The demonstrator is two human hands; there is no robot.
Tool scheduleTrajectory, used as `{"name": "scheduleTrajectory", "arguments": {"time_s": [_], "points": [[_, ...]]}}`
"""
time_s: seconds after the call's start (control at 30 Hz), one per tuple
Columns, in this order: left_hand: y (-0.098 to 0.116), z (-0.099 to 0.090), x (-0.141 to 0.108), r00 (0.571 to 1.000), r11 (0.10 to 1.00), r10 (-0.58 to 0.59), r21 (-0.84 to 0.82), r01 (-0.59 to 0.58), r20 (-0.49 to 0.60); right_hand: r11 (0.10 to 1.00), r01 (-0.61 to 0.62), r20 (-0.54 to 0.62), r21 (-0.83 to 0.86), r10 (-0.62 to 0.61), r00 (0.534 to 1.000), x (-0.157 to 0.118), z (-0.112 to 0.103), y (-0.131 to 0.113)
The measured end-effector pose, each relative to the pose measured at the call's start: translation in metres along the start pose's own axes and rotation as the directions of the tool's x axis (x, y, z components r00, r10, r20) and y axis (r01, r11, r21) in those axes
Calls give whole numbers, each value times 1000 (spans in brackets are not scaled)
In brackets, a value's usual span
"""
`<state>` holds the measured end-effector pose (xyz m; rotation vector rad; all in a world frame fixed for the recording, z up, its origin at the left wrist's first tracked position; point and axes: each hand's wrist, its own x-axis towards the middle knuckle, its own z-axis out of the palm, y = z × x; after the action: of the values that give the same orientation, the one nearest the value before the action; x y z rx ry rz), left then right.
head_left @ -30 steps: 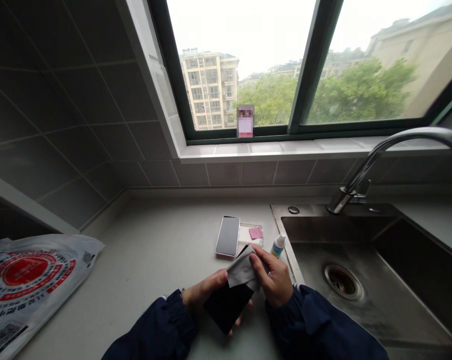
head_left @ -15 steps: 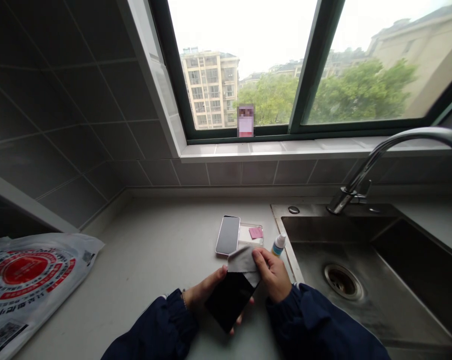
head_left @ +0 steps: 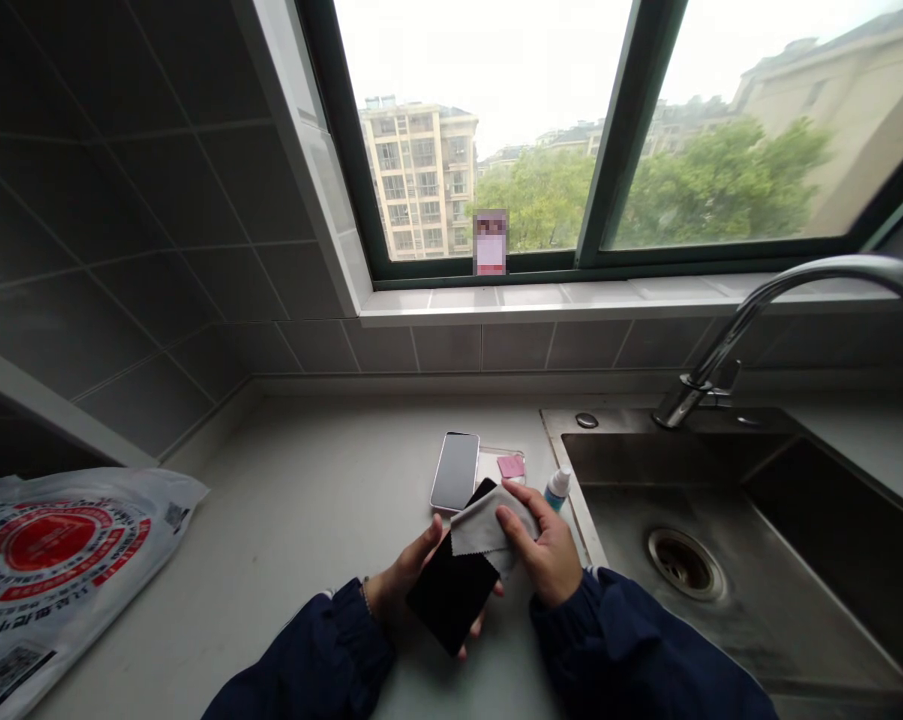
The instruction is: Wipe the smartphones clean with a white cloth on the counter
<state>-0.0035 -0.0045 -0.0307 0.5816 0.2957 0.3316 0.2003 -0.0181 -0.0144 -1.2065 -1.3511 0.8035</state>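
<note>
In my left hand [head_left: 406, 572] lies a black smartphone [head_left: 455, 592], tilted, with the fingers wrapped under it and the thumb along its edge. My right hand [head_left: 547, 548] grips a grey cleaning cloth [head_left: 488, 525] with a zigzag edge, and the cloth lies over the upper part of the phone. Just beyond it, a second phone [head_left: 455, 470] with a pale rim rests flat on the counter. Beside that phone sits a clear case [head_left: 488, 462] with a pink slip [head_left: 510, 467] on it. A small white-capped bottle [head_left: 557, 487] stands behind my right hand.
A steel sink [head_left: 582, 530] with a curved faucet [head_left: 736, 330] takes up the right side. On the left, a printed plastic bag [head_left: 68, 560] lies on the white counter [head_left: 308, 480]. A window [head_left: 488, 130] rises behind the counter.
The cloth in my right hand has shifted and turned on the phone, so the phone's black top corner now shows. My left hand keeps its hold, with the phone tilted slightly differently.
</note>
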Motion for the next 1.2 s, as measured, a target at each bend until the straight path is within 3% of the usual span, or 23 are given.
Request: {"name": "scheduleTrajectory", "arguments": {"time_s": [0.17, 0.27, 0.57, 0.73, 0.97, 1.2], "points": [[3, 6, 1, 998, 1000, 19, -19, -18, 57, 951, 252, -93, -177, -271, 958, -4, 0, -5], [3, 6, 1, 999, 1000, 16, -12, -16, 49, 932, 289, -86, -216, -313, 946, -5, 0, -7], [1, -2, -5, 995, 994, -103, 40, 103, 3, 929, 296, -43, -224, -313, 949, -3, -1, -2], [3, 10, -8, 985, 984, -168, 57, 170, -29, 951, 250, -22, -183, -258, 966, -5, -1, 1], [2, 17, -6, 995, 992, -92, 76, 96, -47, 993, 86, -34, -79, -89, 995, -3, -3, 3], [2, 17, -3, 997, 997, -27, 66, 31, -67, 999, 29, -53, -20, -30, 998, 1, -6, -1]]}}
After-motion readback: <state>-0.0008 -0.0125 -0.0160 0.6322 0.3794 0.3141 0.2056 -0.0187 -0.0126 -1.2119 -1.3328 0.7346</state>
